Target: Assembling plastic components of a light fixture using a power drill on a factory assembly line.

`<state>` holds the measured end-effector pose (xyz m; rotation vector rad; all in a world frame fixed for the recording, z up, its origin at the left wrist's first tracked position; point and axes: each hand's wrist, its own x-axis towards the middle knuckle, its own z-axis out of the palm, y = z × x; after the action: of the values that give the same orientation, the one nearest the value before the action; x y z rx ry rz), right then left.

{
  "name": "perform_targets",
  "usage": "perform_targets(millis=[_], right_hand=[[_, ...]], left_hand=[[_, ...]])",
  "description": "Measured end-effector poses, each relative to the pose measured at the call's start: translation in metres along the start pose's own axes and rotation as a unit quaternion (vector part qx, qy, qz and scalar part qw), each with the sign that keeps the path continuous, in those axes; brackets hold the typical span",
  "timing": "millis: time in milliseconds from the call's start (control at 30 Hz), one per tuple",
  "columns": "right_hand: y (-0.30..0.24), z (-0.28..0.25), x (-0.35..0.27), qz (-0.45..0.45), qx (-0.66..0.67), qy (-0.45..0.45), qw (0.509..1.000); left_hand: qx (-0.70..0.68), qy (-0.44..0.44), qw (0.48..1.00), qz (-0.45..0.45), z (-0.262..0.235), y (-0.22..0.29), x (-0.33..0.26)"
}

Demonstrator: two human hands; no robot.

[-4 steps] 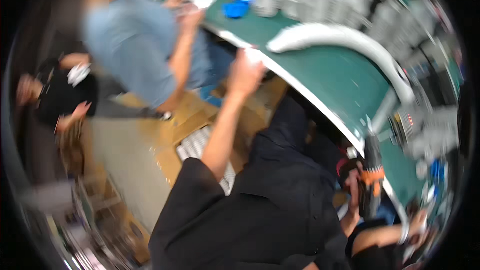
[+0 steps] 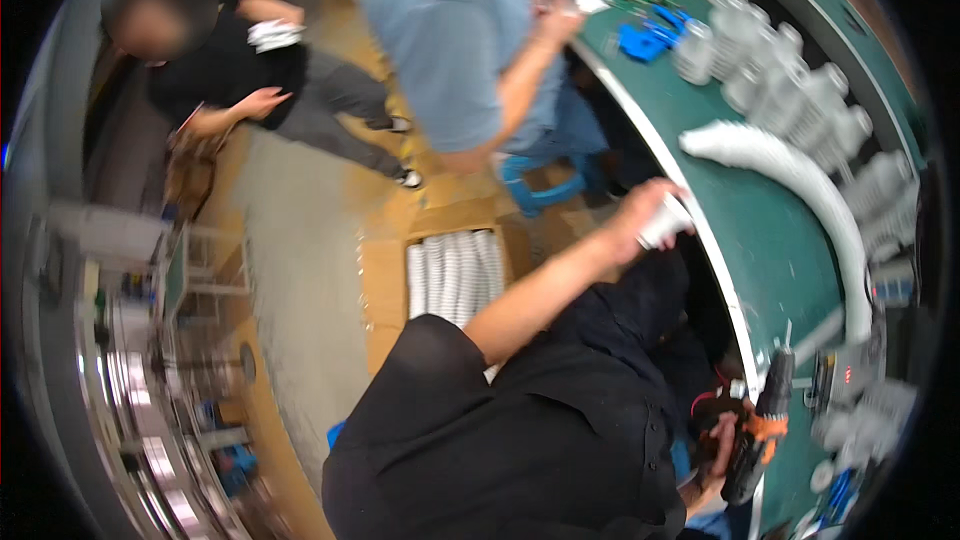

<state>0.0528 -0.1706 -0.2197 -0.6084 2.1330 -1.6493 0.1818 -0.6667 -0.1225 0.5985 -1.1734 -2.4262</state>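
A white-edged green table [image 2: 765, 250] runs along the right; on it a long, curved white piece [image 2: 842, 225] lies beside clear containers [image 2: 783, 90], with blue parts [image 2: 642, 42] farther left.

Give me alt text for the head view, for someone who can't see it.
A person's left hand holds a small white cylindrical piece, and their right hand grips a black-and-orange power drill, beside a green-topped workbench. On it are a long, curved white tubular object and clear plastic bottles; a co-worker in a blue shirt is nearby.
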Motion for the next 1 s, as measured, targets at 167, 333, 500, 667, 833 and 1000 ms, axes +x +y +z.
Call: perform_targets(millis=[167, 333, 500, 667, 833, 1000], right_hand=[[-0.154, 0.117, 0.046, 0.011, 0.165, -0.159, 0.973], [-0.271, 0.225, 0.009, -0.151, 0.082, -0.153, 0.973], [-0.147, 0.088, -0.018, -0.190, -0.142, -0.116, 0.964], [-0.214, 0.127, 0.021, -0.055, -0.016, -0.176, 0.983], [-0.221, 0.132, 0.020, -0.144, -0.027, -0.205, 0.968], [-0.203, 0.133, 0.016, -0.191, 0.020, -0.156, 0.969]], left_hand=[[-0.069, 0.016, 0.997, -0.007, 0.040, -0.022, -0.054], [-0.139, -0.018, 0.990, 0.003, 0.064, -0.025, -0.079], [-0.388, 0.130, 0.913, 0.003, 0.057, -0.002, -0.090], [-0.298, 0.129, 0.945, -0.041, 0.062, -0.001, -0.060], [-0.264, 0.111, 0.957, -0.034, 0.074, -0.015, -0.054], [-0.121, 0.176, 0.976, -0.054, 0.072, -0.025, -0.053]])
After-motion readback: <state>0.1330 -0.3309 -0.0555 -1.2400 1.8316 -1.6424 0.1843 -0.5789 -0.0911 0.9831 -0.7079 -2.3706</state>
